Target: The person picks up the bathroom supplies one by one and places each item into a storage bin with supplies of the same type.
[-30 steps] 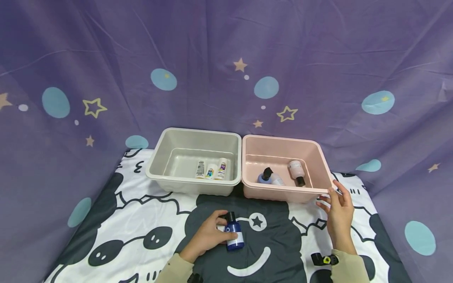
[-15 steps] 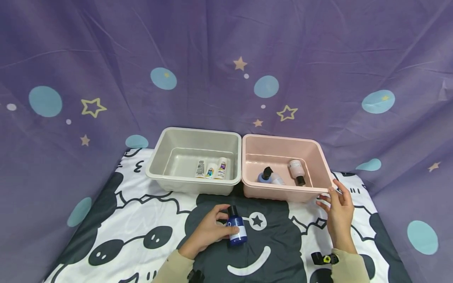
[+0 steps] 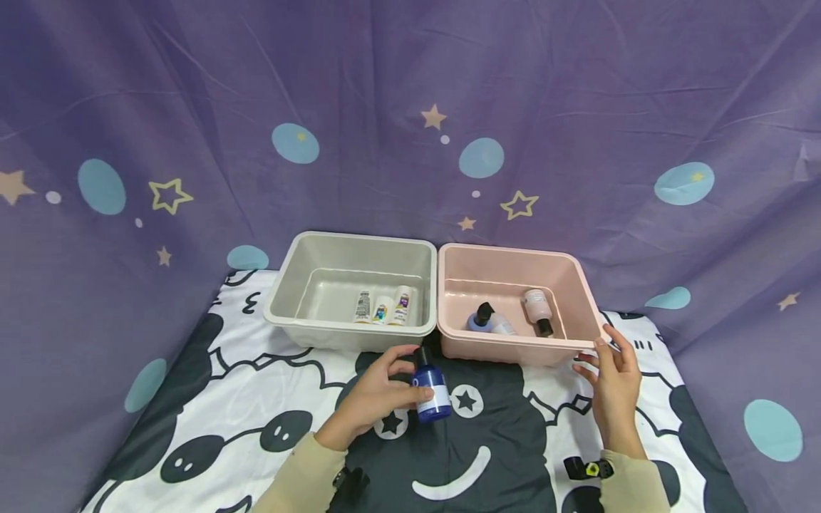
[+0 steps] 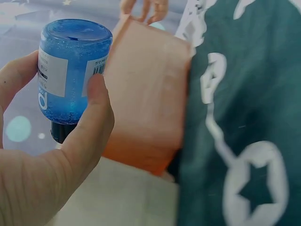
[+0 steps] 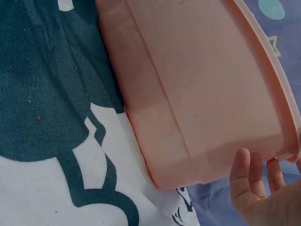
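My left hand (image 3: 378,395) grips a small blue bottle (image 3: 432,395) by its side, above the cloth in front of the bins. The bottle has a black cap and a white label. In the left wrist view the clear blue bottle (image 4: 75,75) hangs cap down between thumb and fingers. At the front right corner of the pink bin (image 3: 513,351), my right hand (image 3: 617,388) holds the rim. Its fingertips (image 5: 242,157) show against the bin's wall in the right wrist view. Inside that bin lie a pink bottle (image 3: 537,306), a lilac pump bottle (image 3: 479,322) and a pale bottle (image 3: 502,325).
Left of the pink bin, and against it, stands a grey bin (image 3: 349,338) holding three small white tubes (image 3: 382,310). Both bins stand on a black-and-white patterned cloth (image 3: 246,399). A purple curtain (image 3: 385,92) with stars and blue spots hangs behind.
My left hand has carried the blue bottle up and slightly right, closer to the bins. The right hand stays at the pink bin's corner.
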A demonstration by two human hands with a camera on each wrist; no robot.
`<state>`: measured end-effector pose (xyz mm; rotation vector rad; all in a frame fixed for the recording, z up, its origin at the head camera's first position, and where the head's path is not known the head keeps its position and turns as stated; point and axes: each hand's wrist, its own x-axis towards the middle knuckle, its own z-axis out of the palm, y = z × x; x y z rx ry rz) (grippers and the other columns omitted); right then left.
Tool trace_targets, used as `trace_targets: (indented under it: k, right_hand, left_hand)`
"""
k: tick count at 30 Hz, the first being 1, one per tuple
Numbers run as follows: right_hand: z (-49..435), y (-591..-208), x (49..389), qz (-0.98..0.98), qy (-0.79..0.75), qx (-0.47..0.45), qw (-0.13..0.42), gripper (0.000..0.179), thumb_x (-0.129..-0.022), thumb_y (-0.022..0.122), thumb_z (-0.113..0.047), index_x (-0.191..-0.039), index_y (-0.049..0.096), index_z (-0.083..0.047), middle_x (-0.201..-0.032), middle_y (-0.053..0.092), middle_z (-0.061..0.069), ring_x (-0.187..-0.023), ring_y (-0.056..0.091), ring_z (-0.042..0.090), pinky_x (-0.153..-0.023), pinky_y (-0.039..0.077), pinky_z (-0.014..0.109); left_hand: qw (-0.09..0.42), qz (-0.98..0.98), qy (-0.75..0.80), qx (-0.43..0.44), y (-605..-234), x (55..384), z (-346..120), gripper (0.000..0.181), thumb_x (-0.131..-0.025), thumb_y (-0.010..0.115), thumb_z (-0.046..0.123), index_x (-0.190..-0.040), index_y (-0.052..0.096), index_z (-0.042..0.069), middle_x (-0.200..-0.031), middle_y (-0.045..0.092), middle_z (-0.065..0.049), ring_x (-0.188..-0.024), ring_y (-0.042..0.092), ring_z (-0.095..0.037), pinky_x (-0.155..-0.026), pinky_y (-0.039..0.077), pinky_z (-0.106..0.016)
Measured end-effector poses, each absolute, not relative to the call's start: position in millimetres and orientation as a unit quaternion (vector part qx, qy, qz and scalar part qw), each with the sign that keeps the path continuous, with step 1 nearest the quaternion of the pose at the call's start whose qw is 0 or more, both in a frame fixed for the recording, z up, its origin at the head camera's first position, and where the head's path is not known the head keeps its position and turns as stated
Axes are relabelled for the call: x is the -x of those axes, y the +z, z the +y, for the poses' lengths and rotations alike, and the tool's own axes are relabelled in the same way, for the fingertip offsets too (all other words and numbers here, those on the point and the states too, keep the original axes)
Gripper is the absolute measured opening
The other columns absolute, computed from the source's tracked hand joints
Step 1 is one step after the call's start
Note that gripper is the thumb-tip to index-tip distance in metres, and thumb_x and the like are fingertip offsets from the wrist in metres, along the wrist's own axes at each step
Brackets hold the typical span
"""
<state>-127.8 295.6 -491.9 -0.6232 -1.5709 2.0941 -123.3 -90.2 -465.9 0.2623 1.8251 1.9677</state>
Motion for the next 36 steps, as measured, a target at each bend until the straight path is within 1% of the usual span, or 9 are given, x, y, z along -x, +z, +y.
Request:
trace_targets:
  k: [5,10,17,20,26,31,36]
  right_hand:
    - [296,-493,127,-0.568,0.759,0.229,0.222,0.045,-0.099,0.066,-0.018,-0.142,0.056,-0.014,-0.128,0.055,0.018,-0.080,0.069,0.020,-0.059,0.061,0.032]
    - [297,-493,127,-0.570,0.758,0.227,0.221,0.046,-0.099,0.066,-0.019,-0.143,0.055,-0.014,-0.129,0.054,0.019,-0.081,0.069,0.020,-0.059,0.061,0.032]
    - [298,-493,127,-0.567,0.760,0.225,0.223,0.045,-0.099,0.066,-0.018,-0.142,0.055,-0.014,-0.127,0.055,0.018,-0.080,0.069,0.021,-0.059,0.061,0.033]
    - [297,-493,127,-0.568,0.760,0.222,0.224,0.046,-0.099,0.067,-0.019,-0.143,0.055,-0.013,-0.125,0.055,0.018,-0.080,0.069,0.021,-0.059,0.061,0.032]
    - [296,-494,127,-0.575,0.758,0.209,0.225,0.046,-0.099,0.067,-0.019,-0.143,0.055,-0.014,-0.122,0.056,0.017,-0.081,0.069,0.023,-0.059,0.061,0.032]
    - [295,-493,127,-0.572,0.762,0.197,0.230,0.045,-0.098,0.067,-0.018,-0.142,0.056,-0.013,-0.119,0.057,0.017,-0.078,0.069,0.023,-0.058,0.060,0.032]
    - [297,-493,127,-0.568,0.764,0.202,0.229,0.046,-0.098,0.068,-0.018,-0.142,0.056,-0.013,-0.118,0.057,0.018,-0.078,0.070,0.022,-0.058,0.060,0.032]
  left_hand:
    - [0.210,0.657,0.714,-0.115,-446,138,-92,0.082,-0.084,0.082,0.011,-0.151,0.035,0.007,-0.126,0.054,-0.023,-0.099,0.067,-0.030,-0.081,0.059,-0.043]
    - [0.190,0.646,0.725,-0.147,-424,152,-88,0.083,-0.083,0.080,0.005,-0.152,0.033,0.005,-0.127,0.054,-0.024,-0.105,0.064,-0.031,-0.082,0.059,-0.046]
    - [0.170,0.652,0.721,-0.160,-394,178,-74,0.079,-0.083,0.079,0.004,-0.150,0.038,0.007,-0.126,0.054,-0.024,-0.100,0.066,-0.033,-0.081,0.059,-0.046]
    - [0.165,0.660,0.715,-0.160,-380,191,-65,0.079,-0.084,0.080,0.005,-0.150,0.038,0.009,-0.129,0.053,-0.023,-0.102,0.066,-0.034,-0.081,0.059,-0.044]
    - [0.168,0.671,0.702,-0.168,-358,217,-44,0.082,-0.084,0.082,0.011,-0.152,0.037,0.011,-0.131,0.052,-0.020,-0.105,0.066,-0.033,-0.080,0.060,-0.042]
    - [0.182,0.663,0.707,-0.165,-349,242,-25,0.082,-0.084,0.082,0.010,-0.151,0.036,0.008,-0.130,0.053,-0.021,-0.105,0.066,-0.032,-0.082,0.059,-0.042]
    - [0.201,0.666,0.702,-0.152,-345,271,-2,0.084,-0.083,0.083,0.010,-0.152,0.036,0.009,-0.130,0.055,-0.019,-0.101,0.068,-0.030,-0.081,0.060,-0.038]
